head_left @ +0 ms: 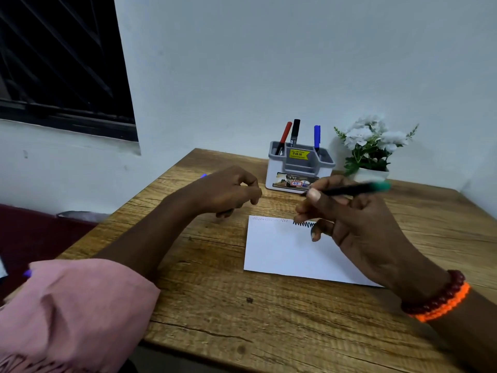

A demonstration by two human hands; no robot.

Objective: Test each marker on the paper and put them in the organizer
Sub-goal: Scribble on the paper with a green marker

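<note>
Head view: I see the right hand (357, 227) pinching a green-capped black marker (352, 189) above the white paper sheet (290, 251), which carries a dark zigzag scribble (304, 224). Left hand (228, 193) hovers loosely curled over the wooden desk (215, 305) (holding nothing I can make out). Grey-and-white plastic organizer (298, 168) at the desk's far edge holds red, black and blue markers.

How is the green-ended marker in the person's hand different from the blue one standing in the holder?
The green marker lies nearly level, gripped by the right hand above the paper; the blue marker stands upright in the organizer, untouched. The green marker's end is green, the blue marker's blue. The green one looks motion-blurred, the blue one sharp. Both have slim dark barrels.
</note>
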